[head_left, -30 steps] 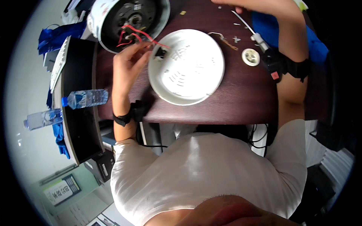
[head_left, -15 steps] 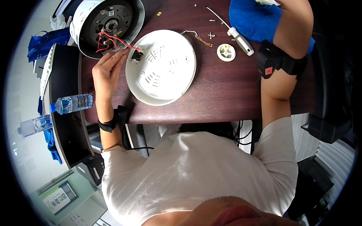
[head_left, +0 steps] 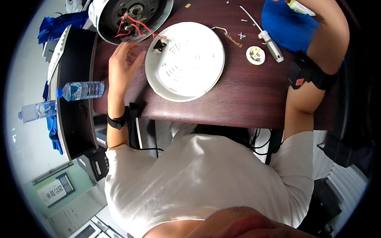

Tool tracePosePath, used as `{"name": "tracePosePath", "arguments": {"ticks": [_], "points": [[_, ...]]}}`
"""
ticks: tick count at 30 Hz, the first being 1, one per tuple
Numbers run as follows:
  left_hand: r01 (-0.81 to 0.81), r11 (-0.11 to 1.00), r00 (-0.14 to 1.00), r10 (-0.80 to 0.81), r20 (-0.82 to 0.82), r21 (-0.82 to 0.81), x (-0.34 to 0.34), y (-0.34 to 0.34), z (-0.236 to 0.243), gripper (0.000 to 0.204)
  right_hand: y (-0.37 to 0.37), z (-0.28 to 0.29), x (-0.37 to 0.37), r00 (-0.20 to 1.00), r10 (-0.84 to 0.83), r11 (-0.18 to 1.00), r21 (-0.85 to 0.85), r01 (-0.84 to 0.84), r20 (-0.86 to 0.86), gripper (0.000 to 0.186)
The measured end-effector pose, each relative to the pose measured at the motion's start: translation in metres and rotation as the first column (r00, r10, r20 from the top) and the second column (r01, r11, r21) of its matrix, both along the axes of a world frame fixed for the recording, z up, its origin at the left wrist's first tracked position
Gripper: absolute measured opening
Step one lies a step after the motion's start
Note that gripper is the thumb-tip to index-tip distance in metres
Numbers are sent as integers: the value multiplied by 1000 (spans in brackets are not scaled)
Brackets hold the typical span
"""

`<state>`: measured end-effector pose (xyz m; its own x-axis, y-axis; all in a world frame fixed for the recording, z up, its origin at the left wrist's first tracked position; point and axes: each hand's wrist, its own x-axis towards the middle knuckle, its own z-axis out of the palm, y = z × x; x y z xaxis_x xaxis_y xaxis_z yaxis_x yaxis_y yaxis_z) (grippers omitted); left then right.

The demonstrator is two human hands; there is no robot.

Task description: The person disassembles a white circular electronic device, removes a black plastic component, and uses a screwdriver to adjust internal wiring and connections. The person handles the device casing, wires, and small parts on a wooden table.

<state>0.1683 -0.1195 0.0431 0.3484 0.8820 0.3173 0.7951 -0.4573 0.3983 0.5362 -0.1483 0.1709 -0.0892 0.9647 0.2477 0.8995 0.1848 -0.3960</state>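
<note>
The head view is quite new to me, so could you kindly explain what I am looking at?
There is no machine here: these are a person's bare hands, seen from a camera worn on the head and looking down. The fisheye lens bends straight edges.

On the dark red table lie a round white cover and, at the upper left, a tilted metal housing; red wires run between them. To the right are a small white disc, a screwdriver and a blue cloth.

The left hand is open beside the cover, with nothing visibly held. The right hand is mostly cut off by the upper edge, so I cannot tell what it holds.
</note>
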Motion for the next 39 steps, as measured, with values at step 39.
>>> {"name": "tracePosePath", "arguments": {"ticks": [39], "points": [[306,753,776,157,611,-583,23,50,-58,33,13,-114,35,966,256,944,-207,-255,-24,19]]}}
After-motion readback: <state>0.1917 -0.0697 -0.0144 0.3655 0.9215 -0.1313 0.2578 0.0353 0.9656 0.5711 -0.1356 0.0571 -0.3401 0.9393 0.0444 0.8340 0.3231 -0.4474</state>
